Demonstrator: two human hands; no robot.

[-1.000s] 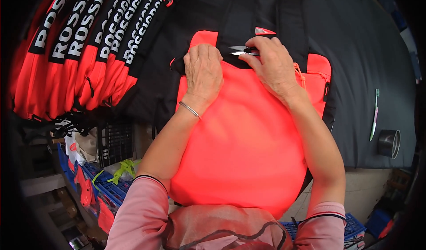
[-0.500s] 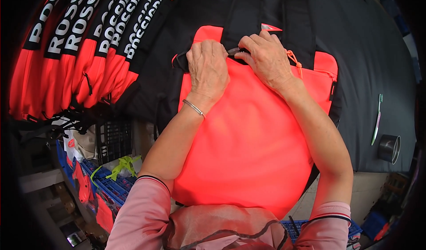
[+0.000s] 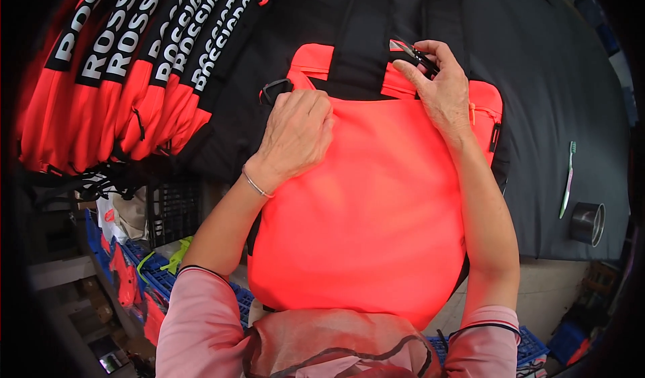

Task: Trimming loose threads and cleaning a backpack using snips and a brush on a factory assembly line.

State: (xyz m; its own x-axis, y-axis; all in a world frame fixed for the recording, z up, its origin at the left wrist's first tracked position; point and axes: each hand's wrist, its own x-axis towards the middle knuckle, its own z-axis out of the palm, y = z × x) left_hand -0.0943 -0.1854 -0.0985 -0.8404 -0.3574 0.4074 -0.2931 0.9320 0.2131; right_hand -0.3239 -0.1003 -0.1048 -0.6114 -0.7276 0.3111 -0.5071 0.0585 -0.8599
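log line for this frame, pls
left hand: flat on orange bag | right hand: pinching small dark tool at bag's top edge | surface: dark table

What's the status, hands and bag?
Left hand flat on orange bag. Right hand holds small black tool at its top edge. Nothing in the way.
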